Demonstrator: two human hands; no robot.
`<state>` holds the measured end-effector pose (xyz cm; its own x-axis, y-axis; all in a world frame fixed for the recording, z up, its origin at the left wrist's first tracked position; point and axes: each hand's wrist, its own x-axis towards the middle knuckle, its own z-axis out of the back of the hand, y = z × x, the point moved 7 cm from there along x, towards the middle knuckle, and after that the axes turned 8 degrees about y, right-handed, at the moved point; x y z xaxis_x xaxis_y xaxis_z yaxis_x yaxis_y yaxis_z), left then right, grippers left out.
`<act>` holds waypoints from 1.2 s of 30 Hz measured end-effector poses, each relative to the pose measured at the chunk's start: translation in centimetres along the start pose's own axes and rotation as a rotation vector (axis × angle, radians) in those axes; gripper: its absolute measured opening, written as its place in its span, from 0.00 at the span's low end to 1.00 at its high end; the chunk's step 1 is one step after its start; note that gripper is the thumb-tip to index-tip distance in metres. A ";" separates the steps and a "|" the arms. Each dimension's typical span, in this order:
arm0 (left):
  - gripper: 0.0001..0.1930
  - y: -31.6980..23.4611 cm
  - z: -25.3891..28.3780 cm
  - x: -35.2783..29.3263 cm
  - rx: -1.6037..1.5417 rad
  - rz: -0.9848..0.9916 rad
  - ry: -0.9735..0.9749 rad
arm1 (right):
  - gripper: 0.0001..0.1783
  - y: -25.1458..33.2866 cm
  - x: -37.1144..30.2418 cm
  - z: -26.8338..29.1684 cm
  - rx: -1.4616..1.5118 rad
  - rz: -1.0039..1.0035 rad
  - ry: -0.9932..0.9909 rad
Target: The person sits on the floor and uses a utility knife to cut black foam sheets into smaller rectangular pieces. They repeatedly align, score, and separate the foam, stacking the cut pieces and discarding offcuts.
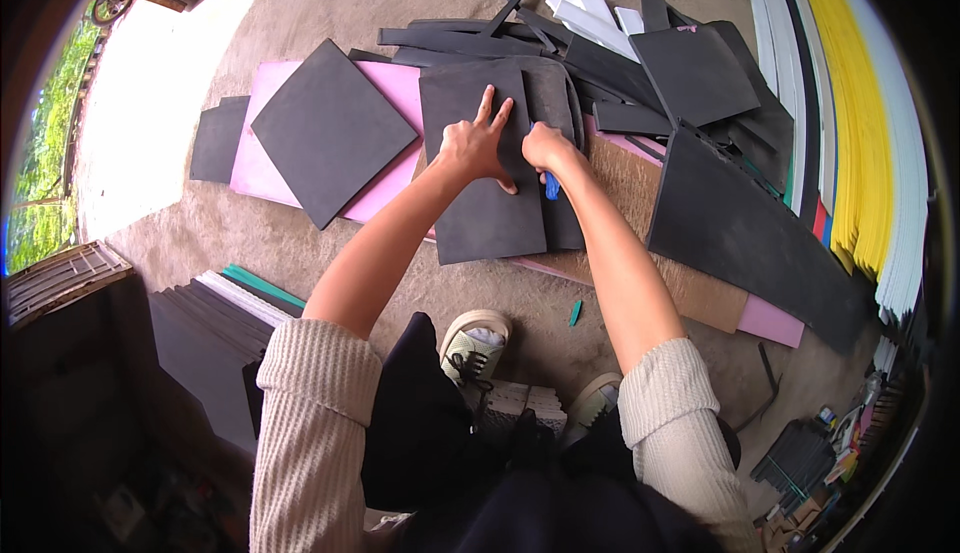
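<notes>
My left hand (477,148) lies open on a black rectangular foam sheet (485,223), fingers spread and thumb out to the right. Closed in a fist, my right hand (550,148) grips a blue utility knife (552,186) at that sheet's right edge. Only part of the handle shows below the fist; the blade is hidden. Under the rectangular sheet, and sticking out to its right, is another dark sheet (565,223) with a rounded far corner.
Left of my hands, a black square sheet (333,133) rests on a pink sheet (262,168). Black offcuts (450,43) and white strips (595,18) are heaped beyond. A brown board (625,188) and large black sheet (750,228) lie right. Yellow sheets (850,123) stand stacked far right.
</notes>
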<state>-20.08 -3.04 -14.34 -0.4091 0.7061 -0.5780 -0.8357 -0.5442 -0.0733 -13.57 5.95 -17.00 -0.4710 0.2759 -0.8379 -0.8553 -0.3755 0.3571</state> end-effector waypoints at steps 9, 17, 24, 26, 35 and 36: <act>0.74 -0.5 0.3 -0.1 0.030 0.038 0.076 | 0.15 -9.4 -10.4 -10.2 -0.077 0.048 -0.101; 0.73 -0.5 -0.9 0.2 -0.028 0.004 0.040 | 0.10 -15.3 -11.8 -20.4 -0.101 -0.159 0.475; 0.61 0.6 -1.4 -2.5 -0.206 -0.074 -0.244 | 0.17 -18.2 -16.7 -15.5 -0.025 -0.006 0.058; 0.50 0.7 -3.6 -4.6 -0.207 -0.058 -0.452 | 0.18 -15.7 -15.7 -9.4 0.090 0.075 -0.113; 0.49 -6.0 -4.5 -7.1 -0.380 0.030 -0.584 | 0.19 -10.8 -4.1 0.3 0.399 0.300 -0.646; 0.48 -5.9 -4.6 -7.3 -0.369 0.045 -0.564 | 0.19 -10.2 -3.9 0.1 0.455 0.302 -0.635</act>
<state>-10.47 -7.02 -13.42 -0.6529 0.7531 -0.0811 -0.6746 -0.6268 -0.3900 -3.07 8.81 -17.34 -0.6096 0.7176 -0.3367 -0.6125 -0.1568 0.7747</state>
